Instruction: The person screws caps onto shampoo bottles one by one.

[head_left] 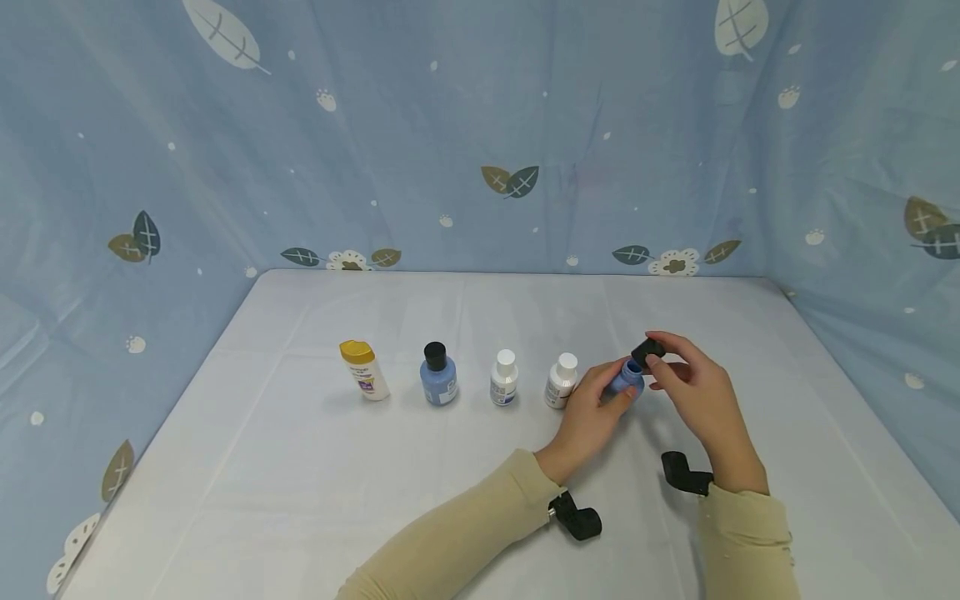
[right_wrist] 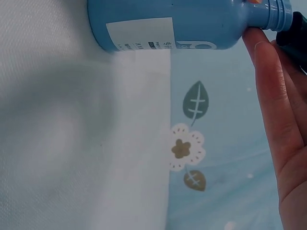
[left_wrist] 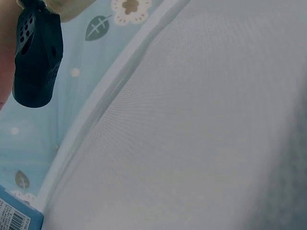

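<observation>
My left hand (head_left: pixel 592 410) grips a blue bottle (head_left: pixel 627 379) at the right end of a row of bottles. The bottle's mouth is bare, and its threaded neck shows in the right wrist view. Just above the mouth, my right hand (head_left: pixel 699 390) holds a black cap (head_left: pixel 647 352) between thumb and fingers, tilted and off the thread. In the right wrist view, the blue bottle (right_wrist: pixel 144 24) has a white label, with the cap (right_wrist: pixel 293 40) close beside its rim. Only a labelled corner of a blue bottle (left_wrist: pixel 17 213) appears in the left wrist view.
Left of my hands stand two white bottles (head_left: pixel 561 382) (head_left: pixel 504 379), a blue bottle with a black cap (head_left: pixel 438 377) and a cream bottle with a yellow cap (head_left: pixel 365 372). They are on a white-covered table (head_left: pixel 300 500). A blue leaf-patterned curtain (head_left: pixel 420 125) hangs around it.
</observation>
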Available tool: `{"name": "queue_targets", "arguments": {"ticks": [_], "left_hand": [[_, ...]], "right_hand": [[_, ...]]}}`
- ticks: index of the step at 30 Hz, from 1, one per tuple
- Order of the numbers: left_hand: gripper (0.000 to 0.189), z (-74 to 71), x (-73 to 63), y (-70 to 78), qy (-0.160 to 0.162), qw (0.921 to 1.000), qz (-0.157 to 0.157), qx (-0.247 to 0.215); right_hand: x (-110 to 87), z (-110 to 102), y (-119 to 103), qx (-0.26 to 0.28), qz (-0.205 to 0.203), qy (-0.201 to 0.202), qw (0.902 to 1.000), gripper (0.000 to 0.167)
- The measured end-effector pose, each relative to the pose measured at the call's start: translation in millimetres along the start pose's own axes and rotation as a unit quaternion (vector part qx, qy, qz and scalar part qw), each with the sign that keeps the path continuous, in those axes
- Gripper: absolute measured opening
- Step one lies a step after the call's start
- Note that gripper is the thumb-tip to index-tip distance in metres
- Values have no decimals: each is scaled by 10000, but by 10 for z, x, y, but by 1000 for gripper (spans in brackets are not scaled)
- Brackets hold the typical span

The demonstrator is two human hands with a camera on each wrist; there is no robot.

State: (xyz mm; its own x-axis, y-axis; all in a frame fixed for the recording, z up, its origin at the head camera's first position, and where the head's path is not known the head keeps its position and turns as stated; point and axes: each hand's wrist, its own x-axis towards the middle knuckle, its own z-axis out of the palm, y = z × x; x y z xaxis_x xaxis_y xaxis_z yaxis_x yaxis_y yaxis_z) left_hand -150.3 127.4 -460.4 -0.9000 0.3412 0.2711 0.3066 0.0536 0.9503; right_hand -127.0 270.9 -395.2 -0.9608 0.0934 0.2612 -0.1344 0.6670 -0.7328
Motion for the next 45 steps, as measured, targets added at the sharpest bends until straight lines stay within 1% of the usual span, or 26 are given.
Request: {"name": "queue_targets", "arguments": {"ticks": [5,10,14,19,29,34,38,41,45], "left_hand": [[41,-4,-7,-8,-16,10000,62,-25],[42,-6,-11,-8,-54,10000,12,11],[42,-6,-13,-16,-66,10000,32,36],[42,-4,-12,-18,-80,9999,93,41],[41,-3,-6,-30,-26,9996,182,214],[41,-6,-2,-30,-22,9995,208,257],[40,-3,-2,-30,8,9993,220,286],[39,2,0,-30,54,9992,251,311],[39,3,2,-32,84,9991,247,322]], "right_hand": [[-4,-3,-18,-168,-167,-12,9997,39],[-18,-6,-18,-262,-336,-75,9991,39],[-17,-13,-24,-373,-360,-85,9986,39],[0,-25,-29,-543,-415,-209,9974,39],[5,-34,-49,-829,-978,-431,9908,39],[10,-34,-29,-822,-986,-518,9904,39],[6,-49,-13,-753,-1013,-668,9898,40],[2,-59,-2,-706,-978,-752,9898,40],[-1,-63,0,-674,-886,-768,9908,39]]}}
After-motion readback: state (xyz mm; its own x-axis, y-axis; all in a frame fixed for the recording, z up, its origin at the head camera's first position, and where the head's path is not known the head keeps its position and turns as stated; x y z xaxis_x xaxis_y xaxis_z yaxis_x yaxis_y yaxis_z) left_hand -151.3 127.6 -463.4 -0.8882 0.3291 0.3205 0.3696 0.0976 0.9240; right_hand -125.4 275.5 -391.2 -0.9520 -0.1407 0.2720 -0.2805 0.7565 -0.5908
